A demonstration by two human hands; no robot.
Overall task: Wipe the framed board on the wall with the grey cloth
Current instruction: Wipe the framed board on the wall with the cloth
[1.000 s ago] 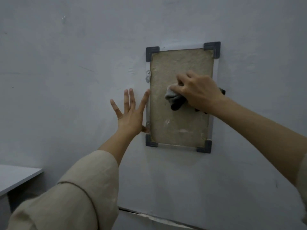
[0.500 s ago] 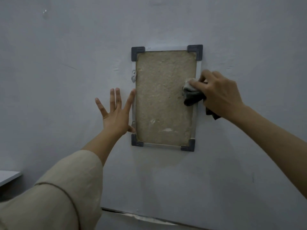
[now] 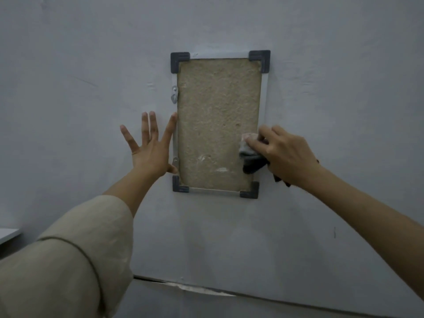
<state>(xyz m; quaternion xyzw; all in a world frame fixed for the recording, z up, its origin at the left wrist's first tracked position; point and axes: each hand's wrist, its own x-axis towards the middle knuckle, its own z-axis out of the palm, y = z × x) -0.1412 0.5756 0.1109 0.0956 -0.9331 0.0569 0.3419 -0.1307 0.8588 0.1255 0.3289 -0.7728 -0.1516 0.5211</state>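
A tan board with a thin metal frame and dark corner caps [image 3: 218, 115] hangs upright on the grey wall. My right hand [image 3: 286, 154] grips a bunched grey cloth [image 3: 250, 157] and presses it against the board's lower right edge. My left hand [image 3: 151, 148] lies flat on the wall with fingers spread, its forefinger and thumb touching the frame's left side. Part of the cloth is hidden behind my right hand.
The grey wall [image 3: 91, 65] fills the view. A crack or seam [image 3: 206, 290] runs along the wall low down. A corner of a white shelf or table [image 3: 8, 235] shows at the far left edge.
My right hand has carried the cloth from the board's middle to its right edge and then down toward the lower right. My left hand has stayed on the frame's left side.
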